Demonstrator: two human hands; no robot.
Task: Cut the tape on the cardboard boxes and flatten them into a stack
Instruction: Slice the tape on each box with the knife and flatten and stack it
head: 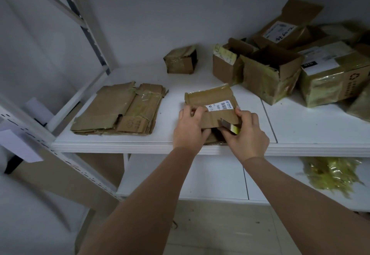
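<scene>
gripping a small taped box between them, the left hand curls over its near edge; the right hand pinches what looks like a cutter. flattened stack lies left of the left hand.

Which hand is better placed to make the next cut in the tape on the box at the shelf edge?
The right hand. It already holds the cutter with its blade at the near edge of the box, while the left hand grips the box's left side, steadying it.
</scene>
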